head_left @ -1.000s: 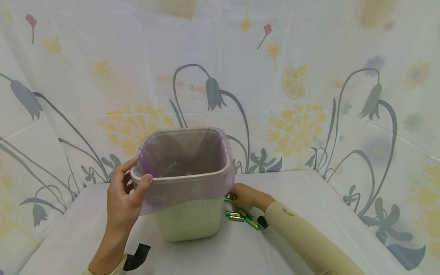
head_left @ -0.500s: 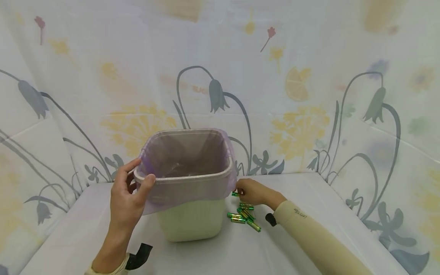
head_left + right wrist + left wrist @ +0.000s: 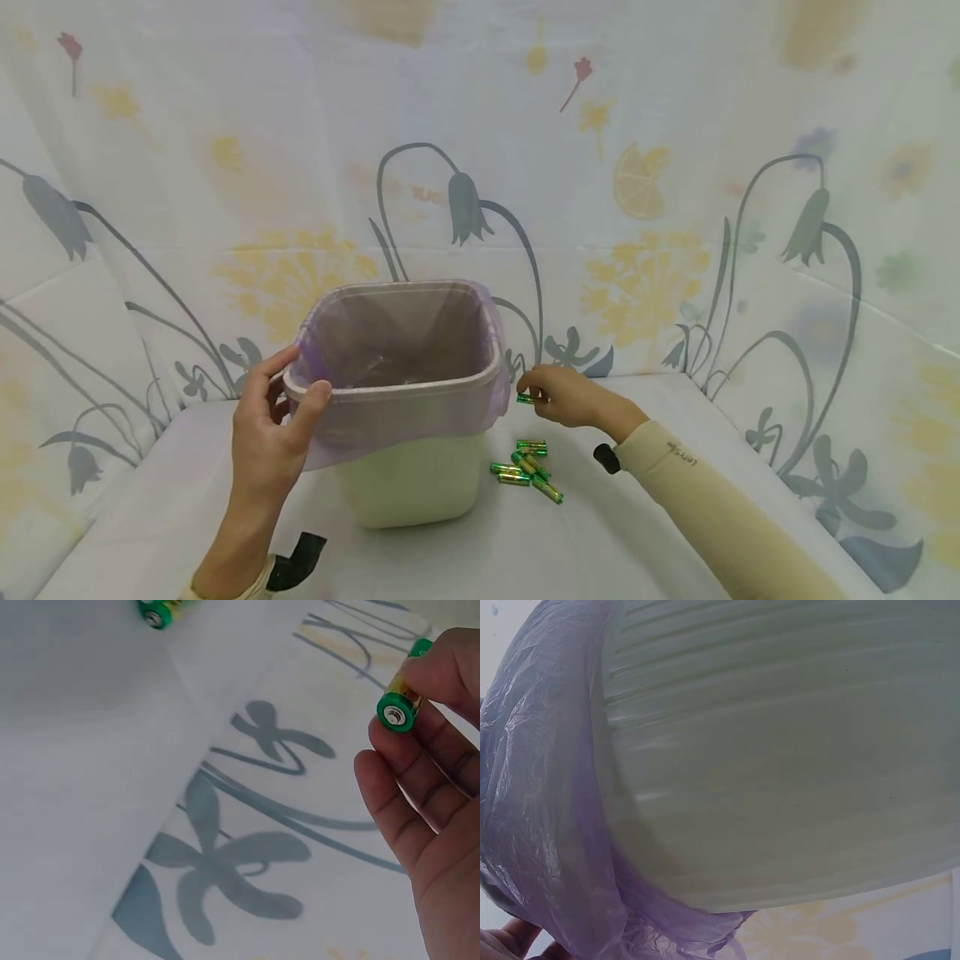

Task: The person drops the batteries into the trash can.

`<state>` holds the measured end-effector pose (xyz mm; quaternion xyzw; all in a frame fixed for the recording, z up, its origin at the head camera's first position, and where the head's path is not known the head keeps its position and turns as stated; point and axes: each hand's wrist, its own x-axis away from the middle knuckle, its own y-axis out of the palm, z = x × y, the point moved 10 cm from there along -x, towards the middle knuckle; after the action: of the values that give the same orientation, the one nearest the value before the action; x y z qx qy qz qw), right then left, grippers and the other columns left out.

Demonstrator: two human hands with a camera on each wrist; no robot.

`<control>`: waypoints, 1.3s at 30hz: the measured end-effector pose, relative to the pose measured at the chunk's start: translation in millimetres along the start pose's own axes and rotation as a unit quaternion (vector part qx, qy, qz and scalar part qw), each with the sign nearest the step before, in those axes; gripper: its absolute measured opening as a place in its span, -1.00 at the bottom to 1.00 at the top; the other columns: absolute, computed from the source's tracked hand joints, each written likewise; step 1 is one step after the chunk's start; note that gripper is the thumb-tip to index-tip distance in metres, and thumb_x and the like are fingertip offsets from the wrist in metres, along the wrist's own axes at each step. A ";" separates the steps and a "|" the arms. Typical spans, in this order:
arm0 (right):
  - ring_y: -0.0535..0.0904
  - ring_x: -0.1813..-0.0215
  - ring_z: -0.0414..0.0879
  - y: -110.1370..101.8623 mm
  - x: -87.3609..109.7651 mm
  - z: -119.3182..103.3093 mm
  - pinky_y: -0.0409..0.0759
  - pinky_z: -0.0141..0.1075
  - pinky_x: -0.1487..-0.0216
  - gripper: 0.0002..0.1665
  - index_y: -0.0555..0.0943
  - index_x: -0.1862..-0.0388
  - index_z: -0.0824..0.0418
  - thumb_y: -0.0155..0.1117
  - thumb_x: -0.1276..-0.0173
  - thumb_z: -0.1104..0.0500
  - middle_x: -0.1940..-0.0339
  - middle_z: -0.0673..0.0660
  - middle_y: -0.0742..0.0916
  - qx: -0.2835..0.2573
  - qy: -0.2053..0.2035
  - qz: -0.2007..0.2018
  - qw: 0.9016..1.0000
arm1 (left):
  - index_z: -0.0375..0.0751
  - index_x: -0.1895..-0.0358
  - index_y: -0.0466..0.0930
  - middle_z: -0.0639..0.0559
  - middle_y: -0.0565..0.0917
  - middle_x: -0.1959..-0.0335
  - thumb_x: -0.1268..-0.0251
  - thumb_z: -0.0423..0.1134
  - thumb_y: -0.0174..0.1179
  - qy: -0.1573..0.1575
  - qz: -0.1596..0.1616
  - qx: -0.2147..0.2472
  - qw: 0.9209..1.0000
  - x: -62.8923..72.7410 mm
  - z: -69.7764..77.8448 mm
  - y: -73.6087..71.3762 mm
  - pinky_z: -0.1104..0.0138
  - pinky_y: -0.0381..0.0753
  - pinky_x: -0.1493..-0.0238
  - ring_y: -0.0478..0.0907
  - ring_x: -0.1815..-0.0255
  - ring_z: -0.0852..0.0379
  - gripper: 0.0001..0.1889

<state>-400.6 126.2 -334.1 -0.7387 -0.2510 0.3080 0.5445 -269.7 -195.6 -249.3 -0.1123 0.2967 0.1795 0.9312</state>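
My left hand (image 3: 270, 425) grips the near-left rim of a pale green trash bin (image 3: 412, 483), thumb outside at the front. A thin purple trash bag (image 3: 412, 412) lines the bin and folds down over its rim; in the left wrist view the bag (image 3: 547, 787) hangs round the bin wall (image 3: 780, 765). Right of the bin, my right hand (image 3: 573, 400) pinches a green and gold battery (image 3: 527, 399) between thumb and fingers. The right wrist view shows that battery (image 3: 401, 701) with its metal button end out, the lower fingers half spread.
Several more green batteries (image 3: 531, 467) lie in a loose group on the white tabletop (image 3: 622, 517), right of the bin. A flower-printed cloth (image 3: 570, 183) rises behind and at both sides of the table.
My right hand has lifted the battery up and away from the group, a little to the right and farther back. The left hand stays on the bin's rim.
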 end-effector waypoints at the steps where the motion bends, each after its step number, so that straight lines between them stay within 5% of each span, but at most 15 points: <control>1: 0.45 0.30 -0.16 -4.9 -0.4 -0.4 0.47 -0.26 0.25 -0.69 0.61 0.04 0.17 0.13 -0.25 0.36 0.28 -0.01 0.59 0.003 -0.002 0.004 1.000 | -0.15 -0.30 0.39 0.09 0.45 -0.18 -0.21 -0.32 0.23 0.001 0.001 0.001 1.000 -0.1 0.3 -0.5 0.55 0.40 0.07 0.46 -0.03 0.18 -0.46; 15: 0.49 0.33 -0.08 -84.6 -12.3 -21.0 0.47 -0.23 0.26 -0.65 0.63 0.10 0.24 0.11 -0.13 0.44 0.34 0.06 0.61 0.048 -0.048 0.086 0.994 | -0.19 -0.29 0.39 0.10 0.45 -0.16 -0.21 -0.34 0.23 0.004 0.002 0.010 1.000 0.4 1.2 0.5 0.55 0.42 0.09 0.49 -0.03 0.19 -0.46; 26: 0.50 0.29 -0.05 -143.3 -26.2 -60.5 0.47 -0.22 0.22 -0.68 0.60 0.10 0.27 0.08 -0.18 0.43 0.33 0.10 0.60 0.056 -0.095 0.138 0.984 | -0.23 -0.28 0.40 0.08 0.46 -0.15 -0.18 -0.38 0.23 0.016 0.010 0.016 1.000 -0.2 2.8 -1.4 0.54 0.42 0.14 0.50 0.00 0.16 -0.46; 33: 0.48 0.27 -0.09 -172.3 -40.6 -96.0 0.45 -0.25 0.21 -0.66 0.61 0.12 0.25 0.03 -0.15 0.44 0.33 0.05 0.59 0.057 -0.139 0.167 0.974 | -0.19 -0.29 0.39 0.11 0.46 -0.13 -0.21 -0.36 0.22 0.006 0.007 0.019 1.000 1.9 0.9 -1.1 0.54 0.43 0.13 0.49 0.02 0.13 -0.46; 39: 0.48 0.28 -0.12 -182.2 -50.3 -114.2 0.44 -0.26 0.18 -0.64 0.62 0.11 0.22 0.01 -0.16 0.43 0.32 0.03 0.59 0.060 -0.136 0.160 0.976 | -0.20 -0.29 0.40 0.10 0.46 -0.14 -0.20 -0.37 0.22 0.007 0.004 0.024 1.000 1.2 2.1 2.1 0.54 0.43 0.12 0.50 0.00 0.14 -0.46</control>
<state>-358.3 67.7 -125.4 -0.6864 -0.1825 0.5031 0.4924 -268.6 -192.7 -248.6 -0.0900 0.3082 0.1748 0.9308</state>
